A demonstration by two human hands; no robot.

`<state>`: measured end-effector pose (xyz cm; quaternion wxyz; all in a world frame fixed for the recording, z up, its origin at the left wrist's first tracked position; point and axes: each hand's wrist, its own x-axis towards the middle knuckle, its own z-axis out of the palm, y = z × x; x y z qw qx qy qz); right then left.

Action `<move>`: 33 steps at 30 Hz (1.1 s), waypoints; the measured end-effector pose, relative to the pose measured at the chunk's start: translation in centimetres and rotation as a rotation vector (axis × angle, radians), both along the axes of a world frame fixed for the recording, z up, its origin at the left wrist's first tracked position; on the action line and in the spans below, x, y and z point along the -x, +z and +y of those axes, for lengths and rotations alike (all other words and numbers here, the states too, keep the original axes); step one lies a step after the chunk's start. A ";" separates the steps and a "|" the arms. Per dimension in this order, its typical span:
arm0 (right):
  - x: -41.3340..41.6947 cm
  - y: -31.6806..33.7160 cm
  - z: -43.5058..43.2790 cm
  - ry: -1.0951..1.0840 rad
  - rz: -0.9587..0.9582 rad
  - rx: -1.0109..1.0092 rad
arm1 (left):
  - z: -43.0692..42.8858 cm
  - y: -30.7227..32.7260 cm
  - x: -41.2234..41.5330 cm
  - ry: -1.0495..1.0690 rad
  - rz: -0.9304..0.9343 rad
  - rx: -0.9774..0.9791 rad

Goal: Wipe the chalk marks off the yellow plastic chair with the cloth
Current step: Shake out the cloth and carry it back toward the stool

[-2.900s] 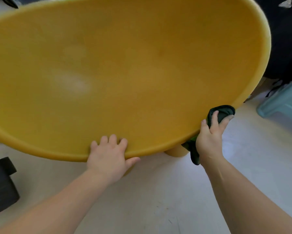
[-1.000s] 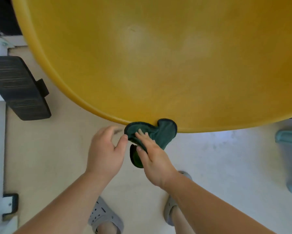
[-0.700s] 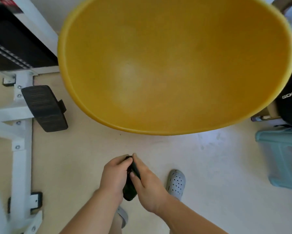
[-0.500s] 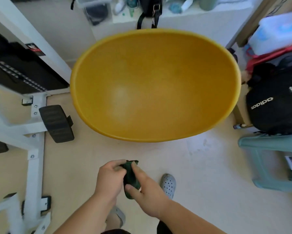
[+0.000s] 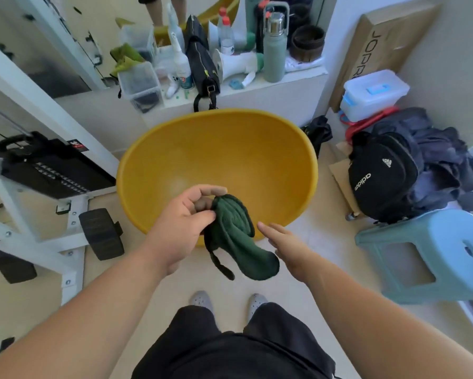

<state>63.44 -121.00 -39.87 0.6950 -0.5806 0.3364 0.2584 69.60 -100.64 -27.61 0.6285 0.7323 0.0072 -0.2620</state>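
Far out to the left of the left hand stands a white metal exercise frame (image 5: 24, 220) with a black weight stack (image 5: 57, 170), and a black foam roller pad (image 5: 101, 233) sits between that frame and the left forearm. The left hand (image 5: 183, 217) is held out in front of the body, its thumb and curled fingers pinching the top of the dark green cloth (image 5: 235, 236). The cloth hangs bunched from the grip, a narrow dark strap dangling beneath it. Beyond both hands stands the yellow plastic chair (image 5: 216, 160), its rounded shell open toward the camera, with the cloth held in front of its near rim. A pale patch lies inside the shell just past the left hand's fingers; whether it is chalk or glare cannot be told. Below the hands, two grey clogs (image 5: 201, 299) stand on the pale floor. The right hand (image 5: 287, 242) is empty, fingers straight and pointing toward the cloth, just beside it; whether they touch cannot be told. Farther right of that hand a black backpack (image 5: 380, 176) rests against dark clothing, and a light blue plastic stool (image 5: 432, 255) stands nearer, to the right of the right forearm.
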 end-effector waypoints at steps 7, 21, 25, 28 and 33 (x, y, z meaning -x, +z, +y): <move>1.7 0.9 -2.9 -0.128 0.024 -0.196 | -3.7 1.5 -4.2 -0.019 -0.025 0.069; 1.8 5.7 -9.4 -0.870 -0.100 0.440 | -15.2 -4.3 -14.7 -0.440 -0.029 -0.169; 4.2 8.3 -12.2 -1.047 -0.173 0.536 | -18.9 -4.7 -13.9 -0.882 -0.011 -0.214; 7.1 9.7 -14.9 -1.089 -0.186 0.585 | -22.7 -4.6 -11.6 -1.207 -0.189 -0.336; 13.2 10.3 -20.4 -1.098 -0.157 0.629 | -31.3 -4.5 -6.6 -1.277 -0.706 -0.462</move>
